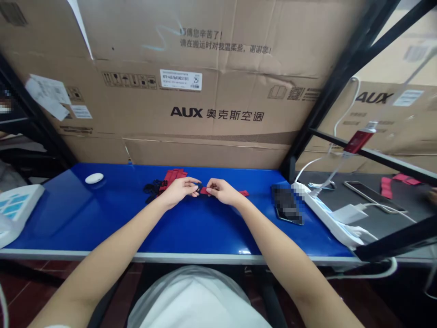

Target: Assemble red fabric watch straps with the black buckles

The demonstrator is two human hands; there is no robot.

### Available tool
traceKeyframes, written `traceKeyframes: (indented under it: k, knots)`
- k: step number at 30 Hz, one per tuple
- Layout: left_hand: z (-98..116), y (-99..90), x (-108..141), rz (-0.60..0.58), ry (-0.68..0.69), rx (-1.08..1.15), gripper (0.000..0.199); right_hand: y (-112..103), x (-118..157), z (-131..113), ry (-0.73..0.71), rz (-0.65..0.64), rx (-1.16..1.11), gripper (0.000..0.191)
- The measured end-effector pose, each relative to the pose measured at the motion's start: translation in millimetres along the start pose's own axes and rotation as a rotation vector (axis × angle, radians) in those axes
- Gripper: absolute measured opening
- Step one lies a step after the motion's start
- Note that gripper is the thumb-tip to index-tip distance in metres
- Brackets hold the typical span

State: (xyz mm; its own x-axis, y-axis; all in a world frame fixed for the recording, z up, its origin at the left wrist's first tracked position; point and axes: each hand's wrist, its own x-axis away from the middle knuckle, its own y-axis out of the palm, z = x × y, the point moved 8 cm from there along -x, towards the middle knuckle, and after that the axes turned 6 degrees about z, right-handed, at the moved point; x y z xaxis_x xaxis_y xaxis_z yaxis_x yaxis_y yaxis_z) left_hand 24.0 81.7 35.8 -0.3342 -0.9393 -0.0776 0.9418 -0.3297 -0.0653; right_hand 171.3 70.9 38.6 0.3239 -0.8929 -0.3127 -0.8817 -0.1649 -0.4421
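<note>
My right hand (221,190) pinches a red strip (204,190) over the blue table, and the strip's end sticks out toward my left hand. Another bit of red (244,193) shows on the far side of my right hand; whether it belongs to the same strip I cannot tell. My left hand (182,189) is closed close by, thumb and fingers together near a small dark bit too tiny to name. Beside my left wrist lie a stack of red strips (175,174) and a tangle of black cord-like pieces (152,189).
The blue table (112,214) carries a white oval object (94,178) and a dark phone (287,205). A white power strip (327,214) with cables runs along the right edge, beside a black metal frame (309,114). A large cardboard sheet (218,95) stands behind.
</note>
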Motion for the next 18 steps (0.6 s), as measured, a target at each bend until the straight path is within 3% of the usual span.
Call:
traceKeyframes:
  k: [6,12,15,18]
  knots:
    - [-12.1,9.8,2.5,-0.029,-0.122,0.186,0.035,0.6,-0.7,-9.1,-0.025,-0.035,-0.194,0.017]
    - [-10.9,18.9,7.6,-0.064,-0.163,0.219,0.026,5.4,-0.6,-13.9,0.008,0.043,-0.483,0.025]
    - [-12.1,22.2,7.8,-0.082,-0.167,0.213,0.027,13.4,0.5,-14.8,0.041,0.006,-0.468,0.021]
    - [-13.4,22.3,5.8,-0.056,-0.138,0.126,0.027,7.6,-0.5,-17.8,-0.001,0.049,-0.441,0.019]
